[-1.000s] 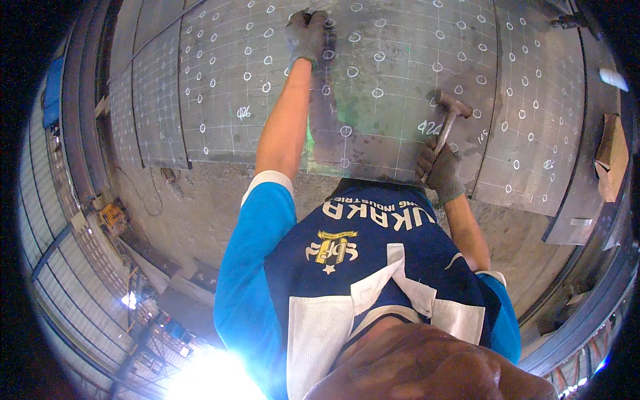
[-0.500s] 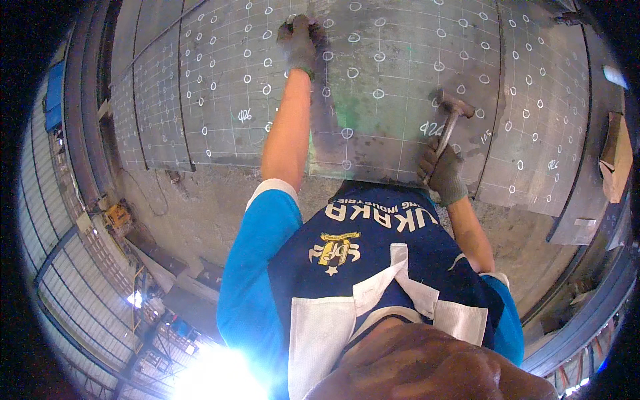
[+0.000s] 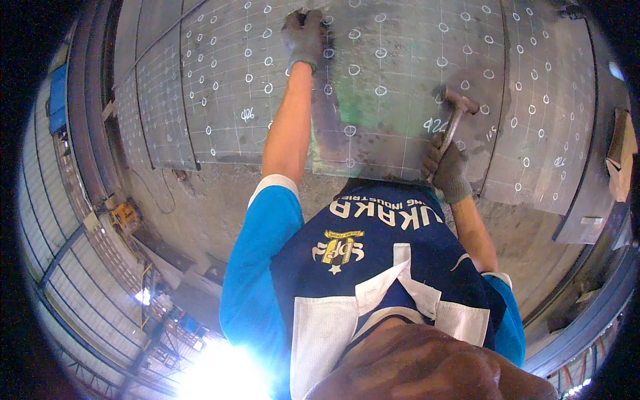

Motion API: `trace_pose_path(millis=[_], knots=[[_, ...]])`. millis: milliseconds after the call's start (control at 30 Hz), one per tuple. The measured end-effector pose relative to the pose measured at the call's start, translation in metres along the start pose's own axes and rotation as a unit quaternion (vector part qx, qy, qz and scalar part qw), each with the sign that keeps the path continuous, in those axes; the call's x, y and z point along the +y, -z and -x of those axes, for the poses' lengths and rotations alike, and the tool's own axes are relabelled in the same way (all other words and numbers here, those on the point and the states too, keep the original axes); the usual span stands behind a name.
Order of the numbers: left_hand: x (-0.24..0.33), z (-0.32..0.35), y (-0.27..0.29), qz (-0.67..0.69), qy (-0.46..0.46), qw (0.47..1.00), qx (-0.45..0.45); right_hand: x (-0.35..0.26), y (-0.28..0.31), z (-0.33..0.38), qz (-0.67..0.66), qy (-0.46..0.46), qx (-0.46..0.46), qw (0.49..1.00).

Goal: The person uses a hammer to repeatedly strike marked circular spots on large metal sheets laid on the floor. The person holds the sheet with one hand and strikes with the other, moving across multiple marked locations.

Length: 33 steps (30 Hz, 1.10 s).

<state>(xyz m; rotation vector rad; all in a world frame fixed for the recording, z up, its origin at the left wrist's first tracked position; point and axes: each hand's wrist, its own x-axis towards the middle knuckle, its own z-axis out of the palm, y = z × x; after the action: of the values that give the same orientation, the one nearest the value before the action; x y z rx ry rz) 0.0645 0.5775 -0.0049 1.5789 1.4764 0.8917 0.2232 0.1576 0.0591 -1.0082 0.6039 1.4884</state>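
A grey metal plate (image 3: 387, 143) marked with a chalk grid and small circles lies in front of me. My left hand (image 3: 303, 39), in a grey work glove, reaches to its far part. The fingers there are bent together and point down at the plate; whatever they hold is hidden. Nearer to my body, at the right, my gloved right hand (image 3: 448, 172) is closed around the handle of a hammer (image 3: 454, 127). The hammer's head is at the far end of the handle, over the plate near its chalk marks.
More marked plates (image 3: 163, 120) lie at the left and right (image 3: 537, 120), with dark seams between them. Rough concrete floor (image 3: 207, 207) shows on my side of the plates. A piece of brown cardboard (image 3: 620, 157) is at the far right, and an orange machine (image 3: 125, 217) stands at the left.
My left hand has shifted slightly farther away and its fingers look turned a little. My right hand and the hammer have moved slightly right in the picture, the hammer still gripped.
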Motion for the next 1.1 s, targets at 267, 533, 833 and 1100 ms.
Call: trace_pose_path(millis=[267, 533, 833, 1100], knots=[[0.038, 0.015, 0.005, 0.008, 0.015, 0.998, -0.06, 0.006, 0.013, -0.009, -0.013, 0.01, -0.036, 0.999], [0.022, 0.008, 0.005, -0.078, -0.075, 0.993, -0.036, 0.002, 0.004, -0.001, 0.013, 0.01, -0.031, 0.999], [0.089, 0.04, 0.009, 0.178, 0.146, 0.969, -0.089, 0.005, 0.014, -0.012, 0.001, 0.007, -0.04, 0.999], [0.075, 0.033, 0.008, 0.162, 0.104, 0.976, -0.098, 0.002, -0.003, -0.011, 0.367, 0.181, 0.045, 0.911]])
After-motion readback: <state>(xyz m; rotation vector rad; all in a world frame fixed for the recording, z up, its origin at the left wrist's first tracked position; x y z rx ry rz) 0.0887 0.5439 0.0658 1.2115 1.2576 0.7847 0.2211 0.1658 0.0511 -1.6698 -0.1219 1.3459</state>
